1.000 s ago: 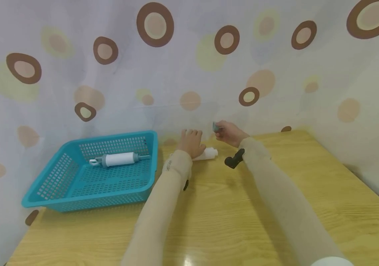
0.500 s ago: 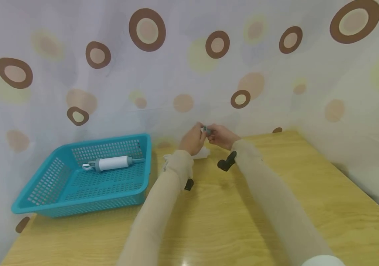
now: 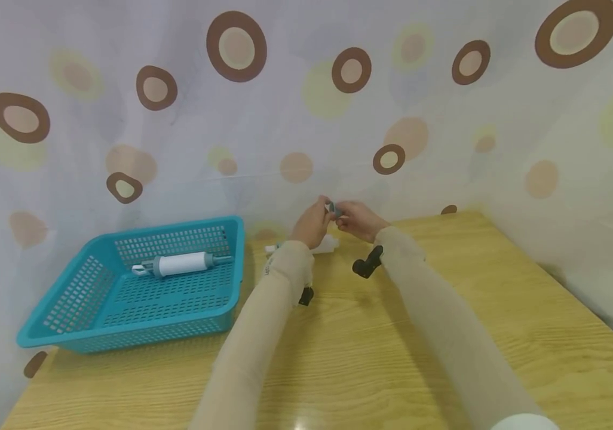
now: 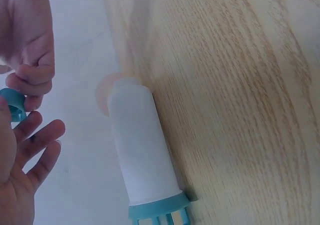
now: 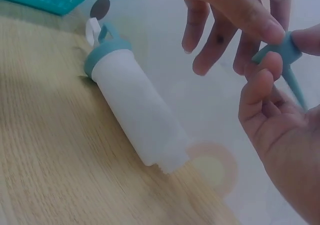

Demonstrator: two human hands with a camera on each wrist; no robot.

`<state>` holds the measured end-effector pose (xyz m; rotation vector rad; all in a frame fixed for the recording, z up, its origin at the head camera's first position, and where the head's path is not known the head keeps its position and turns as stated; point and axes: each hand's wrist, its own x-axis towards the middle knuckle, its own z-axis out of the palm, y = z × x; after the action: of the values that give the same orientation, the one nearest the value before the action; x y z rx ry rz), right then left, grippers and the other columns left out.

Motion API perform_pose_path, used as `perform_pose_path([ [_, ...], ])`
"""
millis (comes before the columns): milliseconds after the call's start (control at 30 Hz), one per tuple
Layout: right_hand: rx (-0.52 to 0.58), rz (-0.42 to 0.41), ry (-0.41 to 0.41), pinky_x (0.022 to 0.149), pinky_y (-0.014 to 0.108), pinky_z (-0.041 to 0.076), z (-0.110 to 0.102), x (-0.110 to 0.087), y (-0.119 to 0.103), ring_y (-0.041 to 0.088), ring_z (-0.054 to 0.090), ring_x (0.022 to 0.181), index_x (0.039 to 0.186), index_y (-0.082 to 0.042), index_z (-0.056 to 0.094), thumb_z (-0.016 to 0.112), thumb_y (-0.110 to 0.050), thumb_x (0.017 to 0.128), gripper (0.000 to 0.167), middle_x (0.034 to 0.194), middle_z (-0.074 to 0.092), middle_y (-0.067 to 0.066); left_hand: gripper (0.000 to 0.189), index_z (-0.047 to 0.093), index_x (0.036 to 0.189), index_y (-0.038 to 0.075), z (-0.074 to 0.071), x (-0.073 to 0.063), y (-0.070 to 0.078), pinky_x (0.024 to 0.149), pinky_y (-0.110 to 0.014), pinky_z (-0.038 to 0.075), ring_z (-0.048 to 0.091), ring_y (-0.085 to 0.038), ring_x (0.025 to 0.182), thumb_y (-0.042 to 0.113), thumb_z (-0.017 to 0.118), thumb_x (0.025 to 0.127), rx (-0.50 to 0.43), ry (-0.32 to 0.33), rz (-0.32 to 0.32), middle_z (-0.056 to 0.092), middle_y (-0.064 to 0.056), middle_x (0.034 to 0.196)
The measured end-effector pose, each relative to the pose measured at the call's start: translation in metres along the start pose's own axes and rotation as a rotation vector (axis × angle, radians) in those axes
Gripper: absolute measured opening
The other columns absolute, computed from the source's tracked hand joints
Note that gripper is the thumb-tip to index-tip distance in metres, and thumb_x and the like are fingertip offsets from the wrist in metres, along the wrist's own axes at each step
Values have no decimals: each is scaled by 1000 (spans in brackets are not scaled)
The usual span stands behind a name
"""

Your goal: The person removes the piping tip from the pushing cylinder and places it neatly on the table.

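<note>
A small teal nozzle [image 5: 286, 52] with a tapered spout is up in the air between my two hands. My right hand [image 3: 361, 221] pinches it between thumb and curled fingers. From the other side, my left hand [image 3: 310, 227] grips its wide end with thumb and forefinger, its other fingers spread loosely. Beneath the hands lies a syringe-like dispenser [image 5: 137, 105] with a white barrel, on its side on the wooden table. One end carries a teal collar [image 4: 160, 207] and handle; its other end is a bare white neck. In the head view my left hand partly hides this dispenser.
A teal perforated basket [image 3: 140, 328] stands on the table at the left. Inside it lies a similar dispenser [image 3: 183, 263] with a nozzle fitted. Behind the wooden table [image 3: 392, 346] hangs a sheet [image 3: 285, 119] patterned with brown rings.
My left hand has risen from over the dispenser on the table and taken hold of the nozzle. My right hand has come slightly left with it. The camera view has shifted a little.
</note>
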<state>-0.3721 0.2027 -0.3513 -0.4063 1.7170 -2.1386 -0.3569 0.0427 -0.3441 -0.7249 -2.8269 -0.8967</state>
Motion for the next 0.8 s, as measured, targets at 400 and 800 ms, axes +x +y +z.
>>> perform_pose_path([
  [400,-30,10,13,64,21,41,-7,2,3,9,44,64,77,-11,57,34,-9,102,34,85,49,1,33,43,132,4,0,3,1,80,-33,52,63,-22,94,20,44,103,-27,2,18,65,-12,110],
  [800,-53,33,70,59,20,36,-7,2,4,8,41,59,88,-9,50,36,-12,103,21,77,51,-1,40,44,136,1,5,3,2,84,-33,52,63,-24,99,20,47,101,-22,10,6,64,-13,112],
])
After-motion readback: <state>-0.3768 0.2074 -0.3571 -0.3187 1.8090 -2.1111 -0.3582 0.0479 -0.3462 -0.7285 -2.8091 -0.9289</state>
